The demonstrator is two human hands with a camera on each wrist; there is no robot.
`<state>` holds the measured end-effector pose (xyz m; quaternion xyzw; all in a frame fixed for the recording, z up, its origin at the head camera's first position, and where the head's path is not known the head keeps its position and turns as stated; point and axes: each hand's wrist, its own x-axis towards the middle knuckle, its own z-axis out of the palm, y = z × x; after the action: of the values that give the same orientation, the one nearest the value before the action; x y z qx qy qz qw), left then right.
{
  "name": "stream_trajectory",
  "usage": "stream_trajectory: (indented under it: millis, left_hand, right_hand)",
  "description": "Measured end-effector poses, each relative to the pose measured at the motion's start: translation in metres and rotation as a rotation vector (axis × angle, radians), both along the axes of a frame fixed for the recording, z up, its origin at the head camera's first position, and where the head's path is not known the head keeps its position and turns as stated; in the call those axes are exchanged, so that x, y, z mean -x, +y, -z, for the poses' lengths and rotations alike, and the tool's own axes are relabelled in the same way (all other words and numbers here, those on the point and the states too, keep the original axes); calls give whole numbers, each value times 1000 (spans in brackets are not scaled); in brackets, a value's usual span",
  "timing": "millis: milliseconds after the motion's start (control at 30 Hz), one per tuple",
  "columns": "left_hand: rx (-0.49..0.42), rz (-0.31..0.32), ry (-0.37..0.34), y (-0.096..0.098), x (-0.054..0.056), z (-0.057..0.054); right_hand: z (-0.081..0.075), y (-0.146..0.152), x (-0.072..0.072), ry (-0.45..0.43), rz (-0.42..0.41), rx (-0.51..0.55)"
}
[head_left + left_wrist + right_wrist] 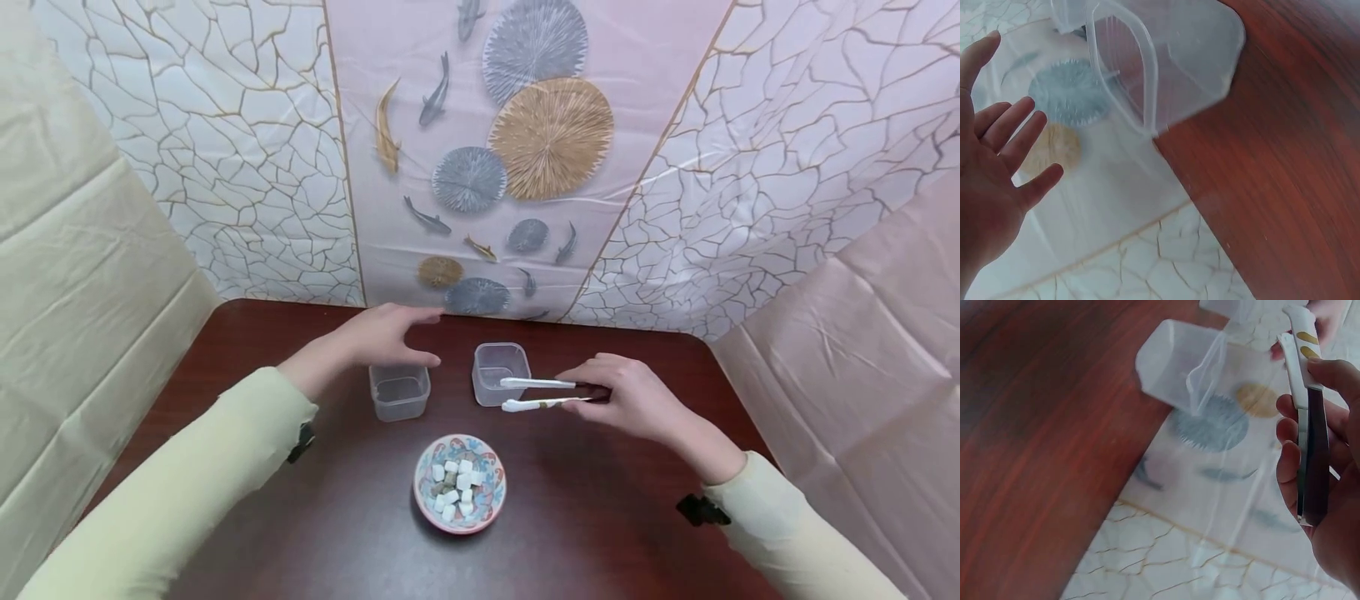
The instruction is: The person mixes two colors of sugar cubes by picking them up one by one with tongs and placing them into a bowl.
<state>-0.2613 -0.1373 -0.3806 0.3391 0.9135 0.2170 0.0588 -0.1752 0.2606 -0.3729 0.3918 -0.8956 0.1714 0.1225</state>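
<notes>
My right hand (633, 396) holds a pair of tongs (538, 383) with dark handles and white arms; their tips point left and stand apart, with nothing between them. The tips overlap the right clear plastic container (486, 389) in the head view. My left hand (384, 333) is held over the back of the left clear container (401, 409), its fingers spread and relaxed, holding nothing. Nearer to me stands a patterned bowl (492, 498) with several white cubes (465, 481) and some grey-brown pieces (450, 480) in it.
The dark red-brown table (337, 500) ends at a patterned cloth backdrop (405, 242) behind the containers. Cloth also hangs on the left (82, 275) and on the right (862, 333). Between the two containers lies a narrow gap.
</notes>
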Motion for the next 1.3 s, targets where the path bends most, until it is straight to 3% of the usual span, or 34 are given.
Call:
stream_trajectory:
  millis: [200, 633, 933, 1300]
  left_hand:
    - [2, -97, 63, -40, -15, 2]
    - [-23, -249, 62, -92, -48, 32]
    - [-43, -335, 68, -109, -69, 51]
    - [-65, -381, 80, -111, -84, 68]
  right_hand:
    - [12, 18, 5, 6, 99, 56]
    - [39, 45, 18, -56, 297, 48]
    - [63, 47, 31, -113, 422, 32]
    - [86, 34, 37, -83, 484, -11]
